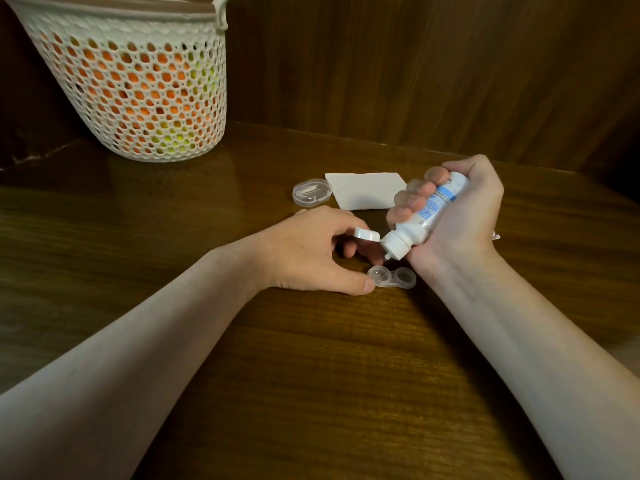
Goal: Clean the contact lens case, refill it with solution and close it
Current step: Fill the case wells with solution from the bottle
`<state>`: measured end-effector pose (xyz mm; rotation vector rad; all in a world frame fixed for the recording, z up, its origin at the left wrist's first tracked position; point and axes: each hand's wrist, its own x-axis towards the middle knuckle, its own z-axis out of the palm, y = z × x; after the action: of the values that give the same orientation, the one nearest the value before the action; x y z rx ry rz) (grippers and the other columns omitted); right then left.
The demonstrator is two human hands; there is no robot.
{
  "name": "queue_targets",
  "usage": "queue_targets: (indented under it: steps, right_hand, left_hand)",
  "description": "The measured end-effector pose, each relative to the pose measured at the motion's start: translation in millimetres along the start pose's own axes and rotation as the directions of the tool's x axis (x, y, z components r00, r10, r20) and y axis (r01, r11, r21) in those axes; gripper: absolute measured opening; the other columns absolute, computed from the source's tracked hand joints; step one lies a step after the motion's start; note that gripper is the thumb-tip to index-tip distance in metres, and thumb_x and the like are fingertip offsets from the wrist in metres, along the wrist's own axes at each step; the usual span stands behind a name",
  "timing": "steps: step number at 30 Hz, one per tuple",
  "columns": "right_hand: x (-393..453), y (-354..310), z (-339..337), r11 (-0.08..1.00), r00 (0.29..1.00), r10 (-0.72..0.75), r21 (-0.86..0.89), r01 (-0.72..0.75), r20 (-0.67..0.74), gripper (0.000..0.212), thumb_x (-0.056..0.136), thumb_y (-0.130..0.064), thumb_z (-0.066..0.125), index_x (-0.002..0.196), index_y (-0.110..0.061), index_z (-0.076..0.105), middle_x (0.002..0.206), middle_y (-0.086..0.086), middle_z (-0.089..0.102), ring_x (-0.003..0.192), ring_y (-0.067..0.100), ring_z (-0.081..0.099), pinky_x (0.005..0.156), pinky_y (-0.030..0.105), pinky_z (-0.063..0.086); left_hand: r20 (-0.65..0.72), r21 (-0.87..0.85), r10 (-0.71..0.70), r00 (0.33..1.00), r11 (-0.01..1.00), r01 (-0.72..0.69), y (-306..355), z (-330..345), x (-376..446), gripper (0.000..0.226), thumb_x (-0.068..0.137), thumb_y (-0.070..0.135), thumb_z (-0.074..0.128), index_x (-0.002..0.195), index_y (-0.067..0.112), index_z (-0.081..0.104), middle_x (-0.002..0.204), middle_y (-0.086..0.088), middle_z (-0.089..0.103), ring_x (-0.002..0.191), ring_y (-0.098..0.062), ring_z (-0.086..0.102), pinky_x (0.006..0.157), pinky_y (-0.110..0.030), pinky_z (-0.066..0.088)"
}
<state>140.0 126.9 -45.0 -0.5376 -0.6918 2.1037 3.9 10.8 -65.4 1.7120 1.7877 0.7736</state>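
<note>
Two clear, uncapped lens-case wells (pixel 392 277)

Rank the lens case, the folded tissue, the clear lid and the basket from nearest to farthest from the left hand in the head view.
From the left hand:
1. Lens case, touching the thumb tip, just right of the hand.
2. Clear lid, a little beyond the knuckles.
3. Folded tissue, beside the lid, further right; close to the lid's rank.
4. Basket, far back left on the table.
</note>
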Motion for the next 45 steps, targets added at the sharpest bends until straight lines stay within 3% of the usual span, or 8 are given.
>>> queue_targets:
  steps: [33,39,45]
  right_hand:
    - [-2.5,-0.1,3.1,0.999,0.999,-0.033,-0.005,0.033,0.025,0.037,0.090,-0.026,0.053,0.053,-0.019,0.050,0.054,-0.004,0.046,0.043,0.010,0.041,0.044,0.022,0.041]
    - [-2.7,-0.1,2.8,0.999,0.999,-0.035,-0.005,0.035,0.031,0.038,0.090,-0.025,0.052,0.053,-0.018,0.051,0.054,-0.004,0.047,0.043,0.010,0.042,0.045,0.022,0.041]
    - [-2.9,-0.2,3.4,0.999,0.999,-0.038,-0.007,0.038,0.034,0.038,0.090,-0.025,0.051,0.053,-0.018,0.050,0.053,-0.004,0.046,0.043,0.010,0.042,0.044,0.021,0.040]
  left_hand:
    - [0.006,-0.014,0.006,1.000,1.000,-0.006,-3.1,-0.6,1.4,0.027,0.085,0.035,0.087,0.099,0.019,0.070,0.100,-0.009,0.064,0.075,-0.006,0.051,0.068,-0.032,0.045]
    - [0.015,-0.008,0.006,1.000,1.000,-0.006,-3.9,-0.7,1.7,0.024,0.086,0.035,0.087,0.098,0.021,0.071,0.091,0.003,0.060,0.073,0.000,0.050,0.063,-0.020,0.042]
    - [0.019,0.003,0.007,1.000,1.000,-0.007,-4.1,-0.8,2.5,0.022,0.086,0.036,0.086,0.096,0.025,0.069,0.090,0.006,0.059,0.074,-0.001,0.050,0.064,-0.023,0.043]
